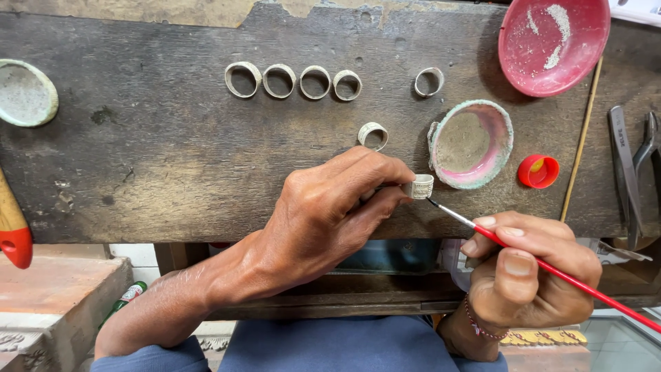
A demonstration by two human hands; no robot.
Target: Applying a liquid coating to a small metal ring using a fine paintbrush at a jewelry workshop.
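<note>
At the far left of the dark wooden bench [158,158] sat a pale shallow dish [25,93], and below it a red-tipped wooden handle [12,231] poked in from the edge. Along the top of the bench stood a row of four plain rings [292,81], with a fifth ring [428,81] off to their right and a sixth ring [372,136] lower down, just above the knuckles.

The left hand [330,207] pinched a small pale ring [419,186] between thumb and forefinger, holding it over the bench's front edge. The right hand [527,272] had its fingers pressed together around a red brush [551,269], whose tip touched the held ring's lower side. By the look of it, the step in hand was brushing something onto the ring; the next move would call for a steady pinch and a slight turn of the ring to bring a fresh part to the bristles.

Further right lay a crusted pink bowl [471,145], a small red cap [538,171], a big red bowl [554,41] with white powder, a thin stick [582,138] and pliers [633,165].
</note>
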